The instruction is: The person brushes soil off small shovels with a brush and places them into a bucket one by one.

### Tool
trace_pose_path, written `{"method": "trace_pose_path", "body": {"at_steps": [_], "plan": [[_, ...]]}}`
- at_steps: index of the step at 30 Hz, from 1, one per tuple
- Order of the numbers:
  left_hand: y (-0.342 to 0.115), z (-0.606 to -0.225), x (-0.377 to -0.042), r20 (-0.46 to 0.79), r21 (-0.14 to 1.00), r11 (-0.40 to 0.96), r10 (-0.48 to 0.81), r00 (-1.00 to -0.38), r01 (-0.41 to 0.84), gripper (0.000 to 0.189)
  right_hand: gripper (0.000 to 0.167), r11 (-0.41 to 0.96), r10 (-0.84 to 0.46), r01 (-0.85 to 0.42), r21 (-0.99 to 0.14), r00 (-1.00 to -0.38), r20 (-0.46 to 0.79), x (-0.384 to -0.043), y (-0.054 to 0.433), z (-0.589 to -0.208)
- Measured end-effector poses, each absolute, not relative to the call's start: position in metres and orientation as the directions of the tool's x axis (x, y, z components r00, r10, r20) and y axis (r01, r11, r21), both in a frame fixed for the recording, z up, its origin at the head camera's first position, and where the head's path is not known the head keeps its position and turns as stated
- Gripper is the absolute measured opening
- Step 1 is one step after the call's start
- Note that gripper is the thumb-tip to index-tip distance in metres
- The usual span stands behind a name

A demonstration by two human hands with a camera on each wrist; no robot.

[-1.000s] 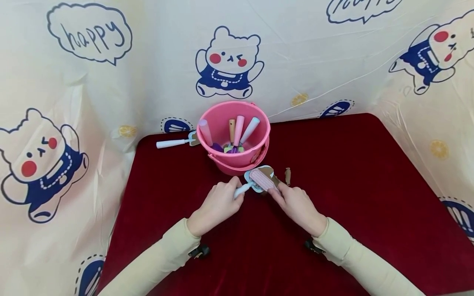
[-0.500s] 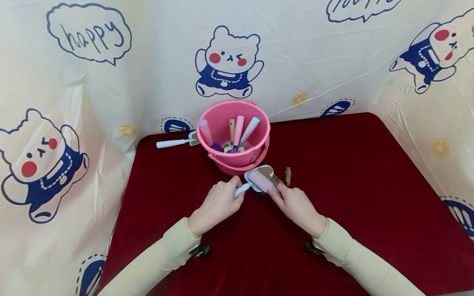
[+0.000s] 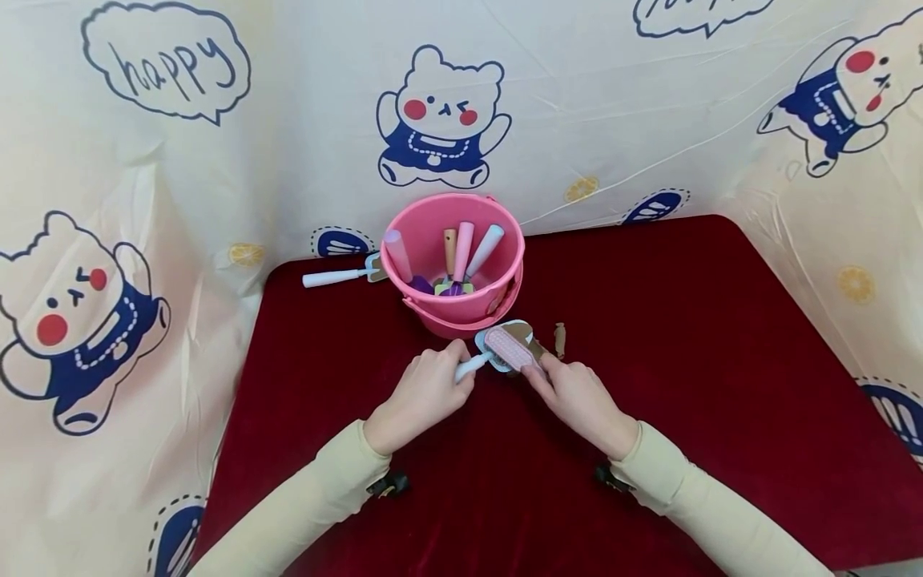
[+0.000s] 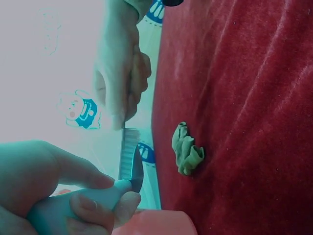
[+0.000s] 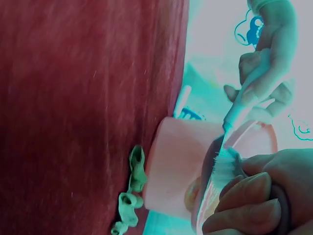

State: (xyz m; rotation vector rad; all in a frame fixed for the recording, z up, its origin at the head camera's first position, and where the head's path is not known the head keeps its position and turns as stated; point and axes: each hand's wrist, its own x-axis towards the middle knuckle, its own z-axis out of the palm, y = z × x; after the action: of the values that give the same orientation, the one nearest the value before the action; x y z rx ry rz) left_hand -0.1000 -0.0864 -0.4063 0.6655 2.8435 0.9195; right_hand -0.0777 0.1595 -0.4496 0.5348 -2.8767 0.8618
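My left hand [image 3: 425, 393] grips the pale blue handle [image 4: 73, 210] of a small trowel, in front of the pink bucket. Its blade [image 5: 210, 152] shows a light blue edge and brown surface in the head view. My right hand [image 3: 582, 397] holds a brush [image 3: 507, 347] with a ridged pinkish back. The white bristles [image 5: 224, 171] meet the blade, and the brush back covers part of it from above. In the left wrist view the bristles stand right behind the blade. A crumpled brown piece [image 3: 559, 340] lies on the cloth just beyond the right fingers.
Behind the hands stands the pink bucket [image 3: 425, 224], with several tools upright in it, pink, blue and brown handles up. Another blue-handled trowel [image 3: 335, 277] lies left of it. A dark red cloth [image 3: 692, 361] covers the table, and a printed curtain [image 3: 317, 120] hangs behind.
The brush has shifted very slightly over the trowel blade. Both hands keep their grips and places, and the head view has tilted a little.
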Motion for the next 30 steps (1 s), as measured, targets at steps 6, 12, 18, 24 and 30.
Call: {"method": "trace_pose_path", "body": {"at_steps": [6,12,18,24,30], "plan": [[-0.0861,-0.4066,-0.1007,0.062,0.566,0.728,0.429,-0.901,0.386,0.012,0.029,0.766,-0.306,-0.356,-0.536,-0.934,0.183,-0.0786,0.1588,-0.4478],[-0.0854,-0.4075,-0.0998,0.034,0.579,0.731,0.42,-0.907,0.361,0.012,0.029,0.783,-0.319,-0.374,-0.497,-0.927,0.195,-0.0786,0.1577,-0.4502],[-0.0855,-0.4102,-0.0995,0.052,0.564,0.731,0.432,-0.9,0.384,0.012,0.031,0.818,-0.247,-0.313,-0.482,-0.949,0.197,-0.0814,0.1608,-0.4545],[-0.0834,-0.4111,-0.0993,0.045,0.546,0.743,0.435,-0.899,0.386,0.013,0.03,0.766,-0.319,-0.378,-0.519,-0.926,0.203,-0.0788,0.1573,-0.4545],[-0.0838,-0.412,-0.0985,0.045,0.557,0.737,0.434,-0.9,0.384,0.012,0.029,0.798,-0.309,-0.361,-0.483,-0.933,0.185,-0.0785,0.1584,-0.4558]]}}
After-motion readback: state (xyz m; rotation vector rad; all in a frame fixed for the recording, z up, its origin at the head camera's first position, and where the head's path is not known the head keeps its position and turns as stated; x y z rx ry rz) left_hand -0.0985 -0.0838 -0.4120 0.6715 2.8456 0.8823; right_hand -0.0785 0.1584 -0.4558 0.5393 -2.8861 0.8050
